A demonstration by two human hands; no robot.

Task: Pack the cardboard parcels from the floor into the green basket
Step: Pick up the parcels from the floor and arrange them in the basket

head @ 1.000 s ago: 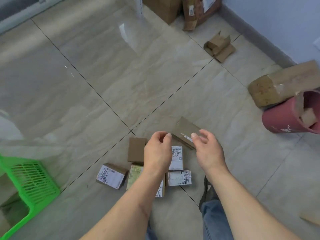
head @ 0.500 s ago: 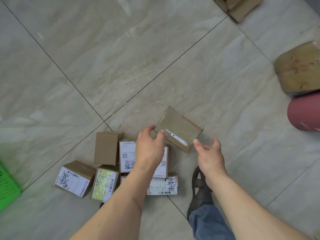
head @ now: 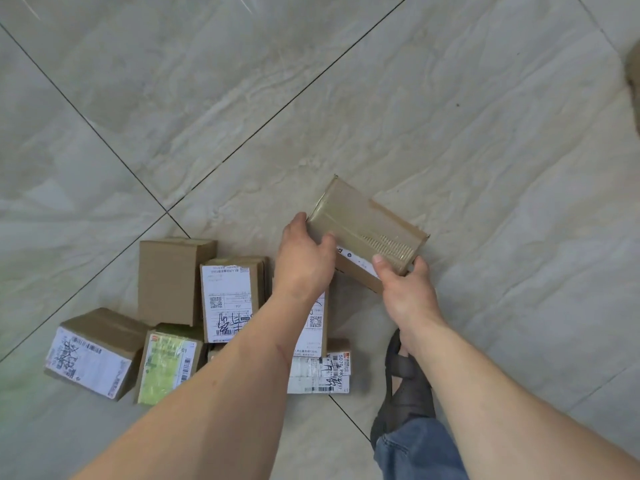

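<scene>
Cardboard, taped and stiff, the parcel looks light, so the left hand and right hand grip its opposite ends.

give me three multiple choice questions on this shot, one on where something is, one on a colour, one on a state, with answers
1. Where is the parcel with the yellow-green label?
A. between the leftmost parcel and the person's left arm
B. on top of the taped parcel
C. beside the sandalled foot

2. What colour is the person's trouser leg?
A. red
B. blue
C. white

3. What is the state of the taped parcel?
A. lying untouched
B. gripped by both hands
C. torn open

Answers:
1 A: the parcel with the yellow-green label lies right of the leftmost parcel.
2 B: the trouser leg is blue denim.
3 B: the left hand and right hand clasp the taped parcel.
</scene>
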